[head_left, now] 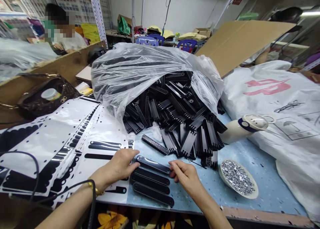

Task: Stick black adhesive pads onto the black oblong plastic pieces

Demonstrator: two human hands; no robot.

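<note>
A long black plastic piece (153, 164) with a glossy top and rounded ends lies slantwise between my hands. My left hand (117, 167) has its thumb and forefinger on either side of the piece's left end. At the right end, my right hand (183, 175) pinches the piece between thumb and fingers; its other fingers are curled. Several similar black pieces (153, 194) lie in a row just below, nearer the table edge. Left of my left hand are white sheets (100, 130) bearing flat black strip shapes.
A clear plastic bag (125, 66) spills a heap of black toothed pieces (172, 112) behind my hands. On the right stand a bowl of small shiny metal bits (237, 177), a cream bottle (240, 129) and a white sack (275, 99). A brown handbag (45, 96) and another person (67, 36) are left.
</note>
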